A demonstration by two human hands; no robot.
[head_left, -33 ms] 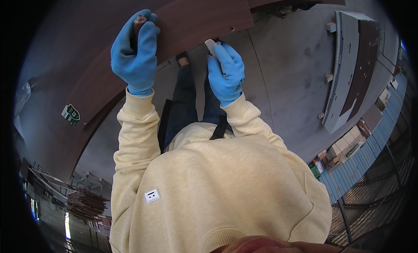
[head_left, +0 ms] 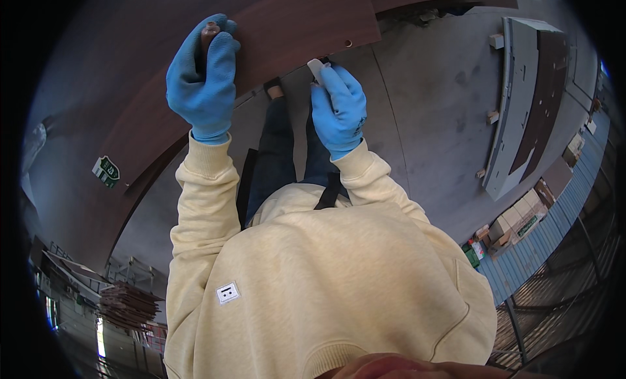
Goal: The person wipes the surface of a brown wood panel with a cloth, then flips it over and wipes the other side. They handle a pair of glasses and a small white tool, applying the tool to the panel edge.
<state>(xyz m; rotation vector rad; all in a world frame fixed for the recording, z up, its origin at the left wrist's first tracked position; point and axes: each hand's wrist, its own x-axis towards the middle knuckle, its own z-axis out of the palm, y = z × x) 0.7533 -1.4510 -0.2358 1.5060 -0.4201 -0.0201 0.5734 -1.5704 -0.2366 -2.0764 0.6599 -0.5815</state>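
My left hand (head_left: 205,95), in a blue glove, is closed round a small brown cylinder (head_left: 209,35) with a narrower, shiny tip. Its lower part is hidden in the palm, and I cannot tell its exact kind. That hand is above a long dark reddish-brown wooden panel (head_left: 293,24). My right hand (head_left: 340,112), also blue-gloved, pinches a small flat whitish piece (head_left: 315,69) between thumb and fingers. This piece is close to the panel's near edge; whether it touches the edge I cannot tell.
Round holes show near the panel's right end, one being a brass-coloured hole (head_left: 348,43). A green and white label (head_left: 106,171) is at lower left. To the right, grey and brown panels (head_left: 521,99) rest on wooden blocks. Cardboard boxes (head_left: 515,219) line the far right, and stacked boards (head_left: 128,305) stand lower left.
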